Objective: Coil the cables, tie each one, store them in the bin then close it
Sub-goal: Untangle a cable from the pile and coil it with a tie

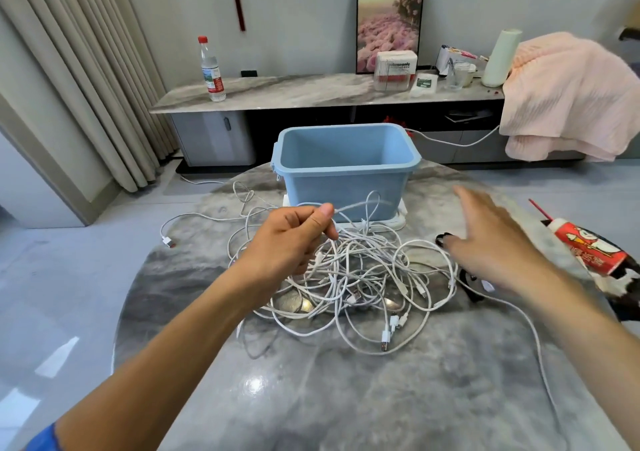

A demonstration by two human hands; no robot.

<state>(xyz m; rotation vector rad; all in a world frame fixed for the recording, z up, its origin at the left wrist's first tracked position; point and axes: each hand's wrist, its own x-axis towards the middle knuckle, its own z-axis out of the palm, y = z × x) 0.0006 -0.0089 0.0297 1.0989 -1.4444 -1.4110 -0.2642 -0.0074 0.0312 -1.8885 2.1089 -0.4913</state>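
Barely started: white cables (349, 277) lie tangled on the tabletop (346, 398) before the empty, lidless blue bin (346, 170). Left hand (291, 239) grip pinches one strand; right hand (491, 243) hovers, fingers released. Coiling, tying, storing, closing remain.

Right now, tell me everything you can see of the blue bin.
The blue bin is a rectangular tub of what looks like smooth plastic, with a thick rolled rim and a small clip on its left end. It stands upright and open, empty as far as its inside shows, at the far side of the marble table, on a white slab, possibly its lid. A loop of white cable rises before its front wall.
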